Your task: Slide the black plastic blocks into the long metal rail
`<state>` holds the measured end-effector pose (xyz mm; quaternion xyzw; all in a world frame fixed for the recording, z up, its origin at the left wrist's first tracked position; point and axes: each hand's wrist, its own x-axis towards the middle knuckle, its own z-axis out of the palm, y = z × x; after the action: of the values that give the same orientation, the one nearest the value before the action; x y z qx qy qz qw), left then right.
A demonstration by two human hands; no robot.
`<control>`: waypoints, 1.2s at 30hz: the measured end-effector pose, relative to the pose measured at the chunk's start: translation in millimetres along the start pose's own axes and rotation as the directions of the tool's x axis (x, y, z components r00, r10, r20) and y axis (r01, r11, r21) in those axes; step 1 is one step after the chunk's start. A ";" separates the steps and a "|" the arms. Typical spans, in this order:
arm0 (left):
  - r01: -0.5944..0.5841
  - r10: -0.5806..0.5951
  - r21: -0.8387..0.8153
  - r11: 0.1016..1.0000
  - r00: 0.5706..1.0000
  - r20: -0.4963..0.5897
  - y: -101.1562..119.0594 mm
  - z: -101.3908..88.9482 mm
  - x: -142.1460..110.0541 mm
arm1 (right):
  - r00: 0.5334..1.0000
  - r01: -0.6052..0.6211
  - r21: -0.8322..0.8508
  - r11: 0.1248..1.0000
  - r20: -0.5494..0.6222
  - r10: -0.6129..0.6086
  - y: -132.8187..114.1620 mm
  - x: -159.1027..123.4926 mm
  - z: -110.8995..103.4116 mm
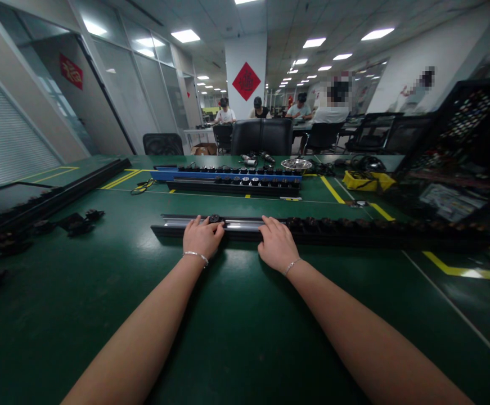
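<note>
A long black rail [245, 235] with a silvery channel lies across the green table in front of me. My left hand [203, 239] is at its left part, thumb and fingers closed about a small round black part [214, 218] seated in the channel. My right hand [277, 243] grips the rail further right, its fingers bent over the channel; the fingertips are partly hidden. Just right of that hand begins a row of similar black parts [327, 224] along the rail. Bare channel shows between my two hands.
Behind the rail lie a blue rail [160, 176] and another black rail [232, 188] with parts. Loose black parts [76, 223] and a long black rail [101, 175] lie left. A yellow tray [369, 181] stands right. Several people sit beyond an office chair [261, 136].
</note>
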<state>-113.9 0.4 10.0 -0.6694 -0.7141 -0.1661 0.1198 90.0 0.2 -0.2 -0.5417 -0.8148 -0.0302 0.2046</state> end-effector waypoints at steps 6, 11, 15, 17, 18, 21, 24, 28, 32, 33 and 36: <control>0.021 -0.021 0.004 1.000 1.000 0.014 -2.2 -1.3 0.9 | 1.000 -0.003 -0.003 1.000 -0.005 0.003 -0.1 -0.1 -0.5; 0.036 -0.036 0.016 0.999 0.999 0.022 -3.1 -3.9 1.4 | 1.000 0.000 -0.002 1.000 -0.011 0.000 0.3 -0.3 -0.3; 0.039 -0.041 0.038 0.998 0.998 0.041 -3.4 -6.9 1.0 | 1.000 0.005 -0.011 1.000 -0.029 -0.005 0.7 -0.6 0.6; 0.047 -0.049 0.041 0.998 0.998 0.045 -4.0 -7.2 1.0 | 0.999 0.005 -0.014 1.000 -0.033 -0.006 1.0 -0.6 0.7; 0.051 -0.053 0.040 0.998 0.998 0.047 -4.5 -7.0 1.1 | 0.999 0.006 -0.015 1.000 -0.033 -0.006 1.1 -0.6 0.7; 0.062 -0.064 0.034 0.997 0.997 0.040 -6.2 -5.7 1.4 | 1.000 0.002 -0.014 1.000 -0.028 -0.003 1.1 -0.4 -0.1; 0.063 -0.064 0.027 0.998 0.997 0.038 -7.6 -4.7 1.7 | 1.000 -0.001 -0.010 1.000 -0.021 0.001 0.8 -0.4 -1.3; 0.090 -0.091 0.019 0.996 0.995 0.042 -9.9 -4.7 2.4 | 1.000 0.001 -0.009 1.000 -0.011 -0.001 0.8 -0.4 -2.3; 0.125 -0.126 0.019 0.992 0.991 0.055 -12.2 -4.6 3.3 | 1.000 -0.003 -0.005 1.000 -0.003 0.003 1.2 -0.3 -2.0; 0.128 -0.129 0.018 0.992 0.990 0.057 -12.6 -4.5 3.4 | 1.000 -0.005 -0.006 1.000 -0.006 0.005 1.3 -0.3 -1.9; 0.131 -0.132 0.015 0.991 0.989 0.061 -13.6 -4.8 3.6 | 1.000 -0.003 -0.012 1.000 -0.012 0.003 1.6 -0.5 -1.9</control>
<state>-128.0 1.1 14.8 -0.6249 -0.7610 -0.1491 0.0902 92.2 -0.1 1.1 -0.5440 -0.8125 -0.0382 0.2062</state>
